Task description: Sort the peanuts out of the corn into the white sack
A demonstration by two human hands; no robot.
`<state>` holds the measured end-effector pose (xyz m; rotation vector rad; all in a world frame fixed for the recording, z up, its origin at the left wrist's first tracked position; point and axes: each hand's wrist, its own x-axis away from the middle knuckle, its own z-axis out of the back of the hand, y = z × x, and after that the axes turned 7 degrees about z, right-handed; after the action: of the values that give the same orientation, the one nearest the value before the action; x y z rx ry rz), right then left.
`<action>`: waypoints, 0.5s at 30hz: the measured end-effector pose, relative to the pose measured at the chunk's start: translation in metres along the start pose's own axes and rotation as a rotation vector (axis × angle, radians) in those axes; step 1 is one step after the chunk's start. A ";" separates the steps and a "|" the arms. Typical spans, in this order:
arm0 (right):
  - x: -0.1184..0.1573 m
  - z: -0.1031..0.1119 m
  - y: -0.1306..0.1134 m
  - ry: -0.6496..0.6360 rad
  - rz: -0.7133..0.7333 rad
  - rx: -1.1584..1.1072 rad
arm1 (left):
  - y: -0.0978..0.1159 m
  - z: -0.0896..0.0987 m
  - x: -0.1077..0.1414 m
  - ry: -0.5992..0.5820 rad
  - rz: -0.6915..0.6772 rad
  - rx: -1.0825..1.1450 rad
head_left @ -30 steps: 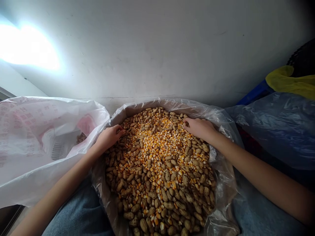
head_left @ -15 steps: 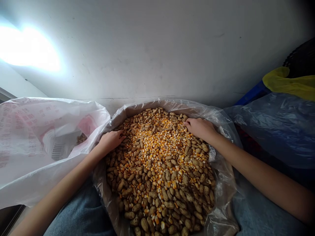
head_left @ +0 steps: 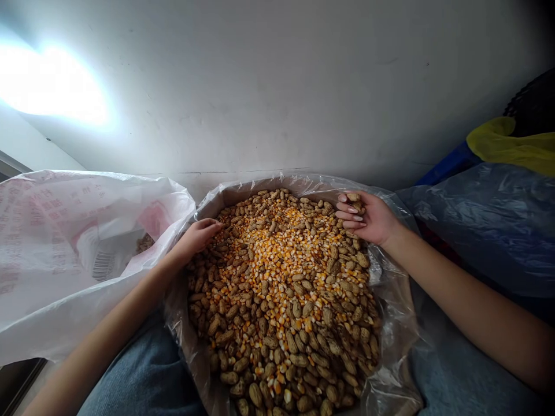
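A transparent plastic bag [head_left: 392,289] lies open on my lap, filled with a mix of peanuts in the shell [head_left: 299,359] and loose yellow corn kernels [head_left: 277,260]. The corn lies mostly in the middle, with peanuts around it. My right hand [head_left: 366,216] is at the far right of the pile, palm turned up, fingers curled around a few peanuts. My left hand [head_left: 197,238] rests palm down at the left edge of the pile, near the bag's rim, with nothing visible in it.
A white printed plastic bag [head_left: 65,254] with a few peanuts inside [head_left: 145,244] stands open to the left. A blue plastic sheet [head_left: 489,231], a yellow cloth [head_left: 511,144] and a dark mesh basket [head_left: 531,104] lie right. A white wall [head_left: 277,86] stands behind.
My right hand has lifted off the pile and turned palm up, now with peanuts in its fingers. My left hand has shifted only slightly.
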<state>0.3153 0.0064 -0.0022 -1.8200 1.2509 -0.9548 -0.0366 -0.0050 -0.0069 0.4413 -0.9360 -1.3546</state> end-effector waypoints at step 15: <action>-0.002 -0.004 0.009 0.069 -0.035 0.078 | 0.002 0.005 0.005 -0.114 -0.112 0.110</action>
<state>0.3077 0.0058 -0.0083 -1.7671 1.2091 -1.0790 -0.0391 -0.0081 -0.0007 0.5112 -1.0969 -1.4464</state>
